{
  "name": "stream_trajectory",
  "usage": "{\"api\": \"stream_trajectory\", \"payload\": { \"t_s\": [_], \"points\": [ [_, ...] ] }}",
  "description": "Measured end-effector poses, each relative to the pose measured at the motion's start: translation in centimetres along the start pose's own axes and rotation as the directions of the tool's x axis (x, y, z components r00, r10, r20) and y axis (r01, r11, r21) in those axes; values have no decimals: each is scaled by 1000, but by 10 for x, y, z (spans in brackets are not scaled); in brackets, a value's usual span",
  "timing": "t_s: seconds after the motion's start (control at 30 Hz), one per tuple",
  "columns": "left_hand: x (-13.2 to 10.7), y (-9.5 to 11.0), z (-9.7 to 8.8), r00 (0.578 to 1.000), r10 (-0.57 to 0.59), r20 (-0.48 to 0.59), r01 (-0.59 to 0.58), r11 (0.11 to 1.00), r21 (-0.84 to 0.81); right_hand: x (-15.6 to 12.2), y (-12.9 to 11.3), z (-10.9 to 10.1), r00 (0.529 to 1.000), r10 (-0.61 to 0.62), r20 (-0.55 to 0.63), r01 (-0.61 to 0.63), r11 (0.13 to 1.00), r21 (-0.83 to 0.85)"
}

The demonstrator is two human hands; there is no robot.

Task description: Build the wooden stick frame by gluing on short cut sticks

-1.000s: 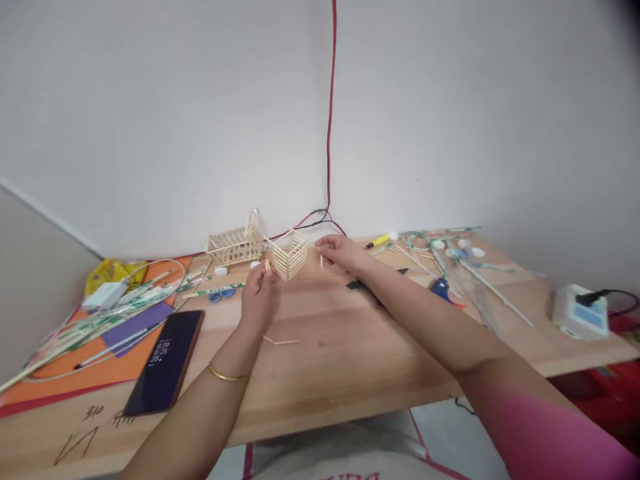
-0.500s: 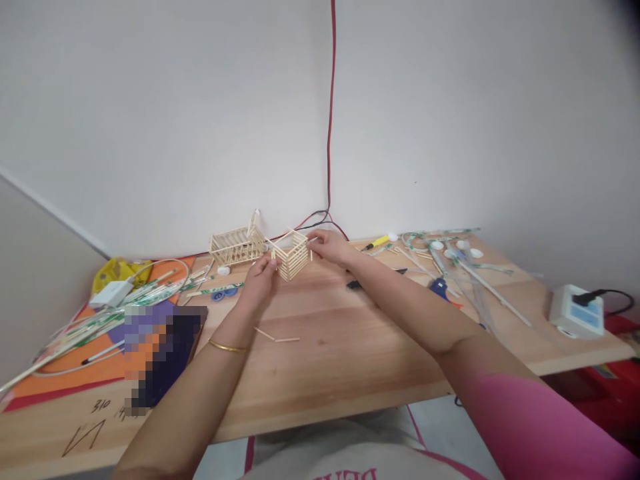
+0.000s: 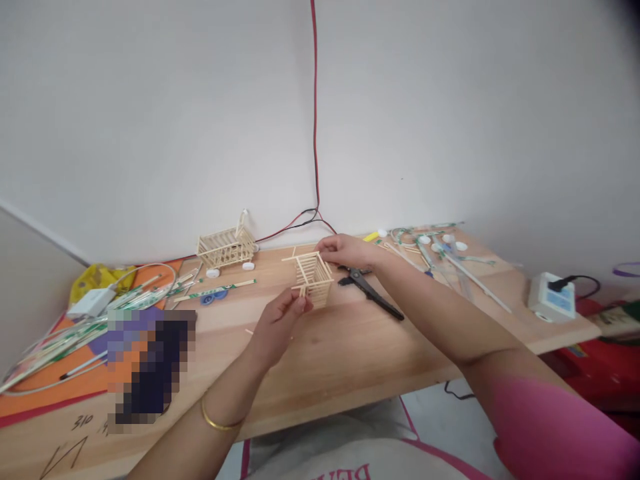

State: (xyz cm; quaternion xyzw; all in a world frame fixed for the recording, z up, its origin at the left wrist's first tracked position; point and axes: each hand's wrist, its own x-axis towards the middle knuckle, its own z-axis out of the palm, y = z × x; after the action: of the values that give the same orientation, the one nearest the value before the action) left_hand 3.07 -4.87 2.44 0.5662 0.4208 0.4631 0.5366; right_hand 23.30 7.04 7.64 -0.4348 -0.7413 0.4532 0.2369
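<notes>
Between my two hands is a small open basket frame of thin wooden sticks (image 3: 314,275), tilted above the table. My left hand (image 3: 284,313) pinches its near left corner between thumb and fingers. At its far right corner, the fingers of my right hand (image 3: 343,251) are closed on the frame's edge. Black-handled pliers (image 3: 373,293) lie just right of the frame, partly under my right forearm. Farther left stands a finished-looking stick cart (image 3: 226,248) with white wheels (image 3: 213,273). A loose stick (image 3: 249,331) lies beside my left hand.
Packaged sticks (image 3: 105,327) and a white adapter (image 3: 91,302) lie on coloured sheets at left. Blue scissors (image 3: 214,297) lie nearby. Plastic strips and white discs (image 3: 448,239) spread at back right, near a white power box (image 3: 551,297). A red-black cable (image 3: 316,120) runs down the wall.
Both hands have brought the stick frame nearer and turned it, so its open side now faces me. The view has shifted slightly right, and the pliers show more fully.
</notes>
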Motion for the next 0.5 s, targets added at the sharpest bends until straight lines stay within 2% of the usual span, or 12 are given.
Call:
{"api": "stream_trajectory", "payload": {
  "t_s": [0.13,0.23,0.3,0.37,0.43,0.5],
  "points": [
    [-8,7,0,992,-21,128,-1,986,168,-15,7,3,999,-2,34,0,998,69],
    [-11,20,-12,982,-42,186,-5,968,249,-15,12,4,999,-18,36,13,993,117],
    [-13,27,-25,977,-96,190,37,955,294,-16,14,2,999,-28,24,26,995,100],
    [-12,30,-39,970,-159,185,89,937,339,-20,13,0,999,-39,-34,41,997,64],
    [-8,30,-52,972,-194,131,129,911,391,-26,12,-3,985,-40,-171,52,996,67],
    [2,26,-61,985,-167,53,119,861,495,-34,11,-3,947,-29,-319,83,984,158]
  ]
}}
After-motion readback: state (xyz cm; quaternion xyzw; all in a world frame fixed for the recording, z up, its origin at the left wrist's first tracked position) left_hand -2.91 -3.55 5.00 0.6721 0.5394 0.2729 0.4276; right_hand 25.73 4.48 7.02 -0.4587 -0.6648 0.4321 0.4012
